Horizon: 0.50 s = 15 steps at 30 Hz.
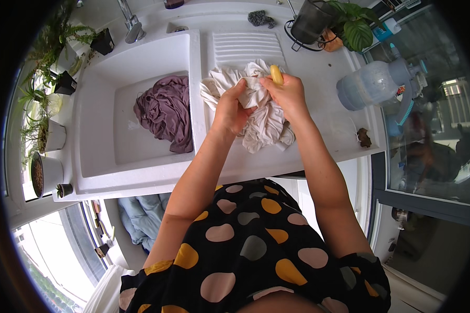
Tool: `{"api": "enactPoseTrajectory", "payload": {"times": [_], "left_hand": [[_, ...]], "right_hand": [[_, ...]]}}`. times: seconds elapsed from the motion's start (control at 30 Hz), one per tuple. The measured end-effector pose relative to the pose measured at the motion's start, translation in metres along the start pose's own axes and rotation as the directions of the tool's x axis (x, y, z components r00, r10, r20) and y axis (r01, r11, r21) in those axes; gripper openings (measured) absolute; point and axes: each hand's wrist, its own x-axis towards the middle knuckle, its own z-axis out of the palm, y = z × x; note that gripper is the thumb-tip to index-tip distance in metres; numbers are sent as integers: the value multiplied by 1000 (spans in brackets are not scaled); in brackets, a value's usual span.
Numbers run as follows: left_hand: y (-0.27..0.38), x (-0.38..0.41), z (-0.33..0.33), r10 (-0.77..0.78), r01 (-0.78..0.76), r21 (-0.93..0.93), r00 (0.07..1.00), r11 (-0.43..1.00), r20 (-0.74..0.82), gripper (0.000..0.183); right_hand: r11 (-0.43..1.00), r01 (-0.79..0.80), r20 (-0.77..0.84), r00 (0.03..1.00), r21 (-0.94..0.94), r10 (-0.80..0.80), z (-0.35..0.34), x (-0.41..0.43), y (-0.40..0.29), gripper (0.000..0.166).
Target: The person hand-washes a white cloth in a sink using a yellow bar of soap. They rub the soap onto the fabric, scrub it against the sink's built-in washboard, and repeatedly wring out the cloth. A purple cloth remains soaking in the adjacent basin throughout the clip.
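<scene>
A wet-looking, crumpled white cloth (264,125) lies on the counter just below the ribbed washboard (248,45) of a white laundry sink. My left hand (233,107) grips a fold of it between thumb and fingers. Opposite, my right hand (288,92) pinches the same cloth and also holds a yellow bar of soap (276,74), whose upper end sticks up above the fingers. In the basin to the left rests a bunched purple cloth (166,111), touched by neither hand.
A chrome faucet (134,31) stands behind the basin (121,176). Potted plants (55,135) line the left edge. At the right are a clear plastic pump bottle (366,86), a dark mesh container (311,23) and a leafy plant (356,31). A dark scouring pad (260,18) lies behind the washboard.
</scene>
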Motion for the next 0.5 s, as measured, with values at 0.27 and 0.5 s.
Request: {"api": "enactPoseTrajectory", "payload": {"times": [0.27, 0.5], "left_hand": [[5, -3, 4, -117, 144, -255, 986, 956, 117, 36], [-17, 4, 2, -2, 22, -292, 998, 956, 65, 37]], "right_hand": [[743, 250, -99, 915, -620, -391, 7, -9, -14, 30], [217, 518, 271, 706, -827, -655, 29, -24, -3, 26]]}}
